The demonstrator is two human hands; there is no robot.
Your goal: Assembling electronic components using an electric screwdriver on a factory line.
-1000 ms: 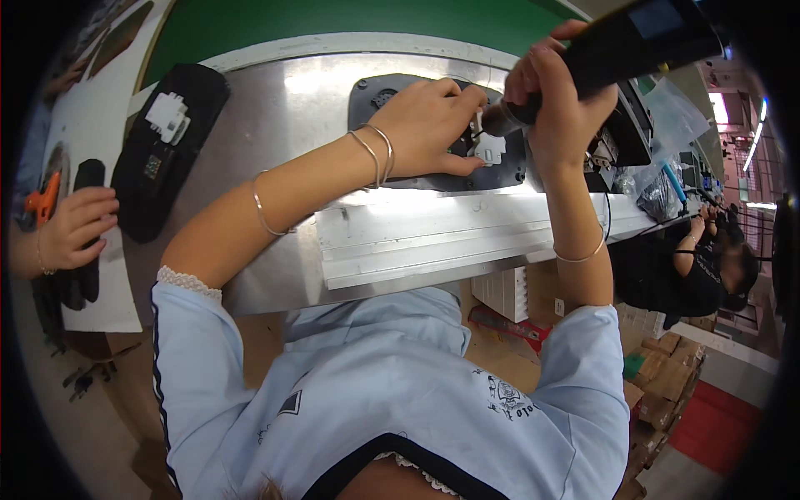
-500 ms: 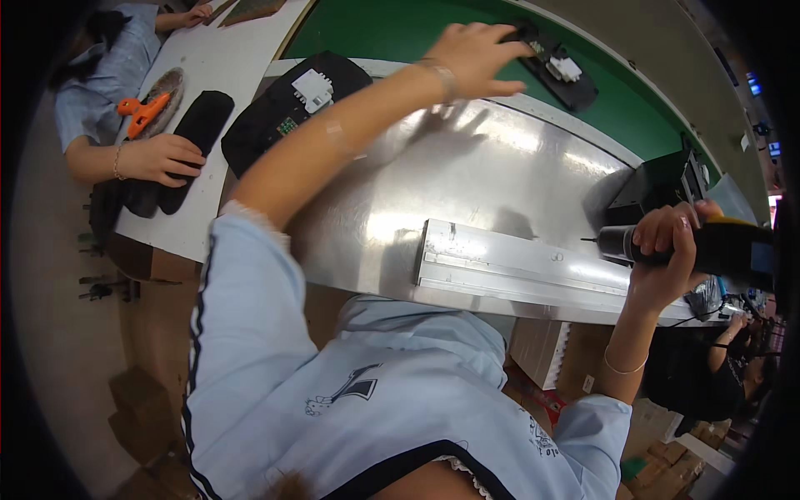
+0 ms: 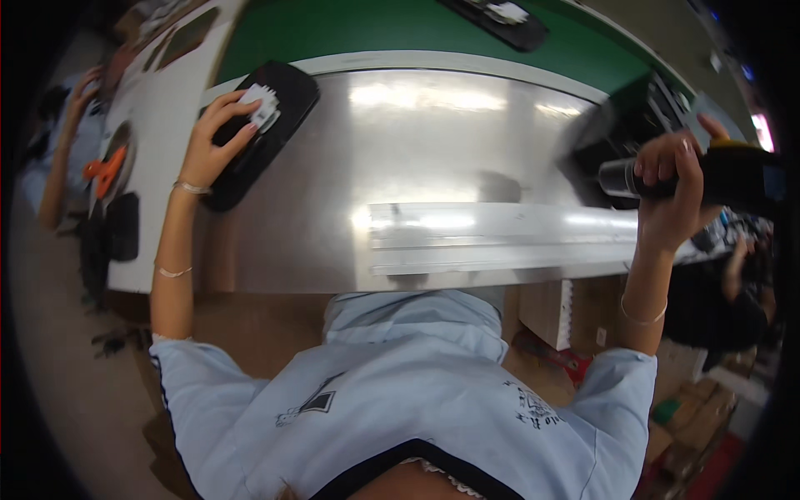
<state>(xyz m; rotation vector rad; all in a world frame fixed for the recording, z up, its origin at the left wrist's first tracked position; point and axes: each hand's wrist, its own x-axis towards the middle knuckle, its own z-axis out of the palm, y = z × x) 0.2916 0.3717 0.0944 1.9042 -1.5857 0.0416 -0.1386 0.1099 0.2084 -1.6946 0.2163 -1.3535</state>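
Observation:
At the left, a long black plastic housing lies slantwise over the edge of the metal worktop. A white plastic part sits on it. My left hand is over the housing, its thumb and fingers closed about that white part. On the right, my right hand is wrapped round a black electric screwdriver with a grey front end, held above the worktop and pointing left. Its thin tip is blurred or hidden against the black box behind it.
A pale metal rail lies along the worktop's near edge. Another black housing with a white part rests on the green surface. A black box stands back right. Beside an orange tool, a co-worker's arm shows far left.
My left hand has swung from the far housing on the green surface to the one at left. The screwdriver stays in my right hand. The co-worker's hand has left the black piece.

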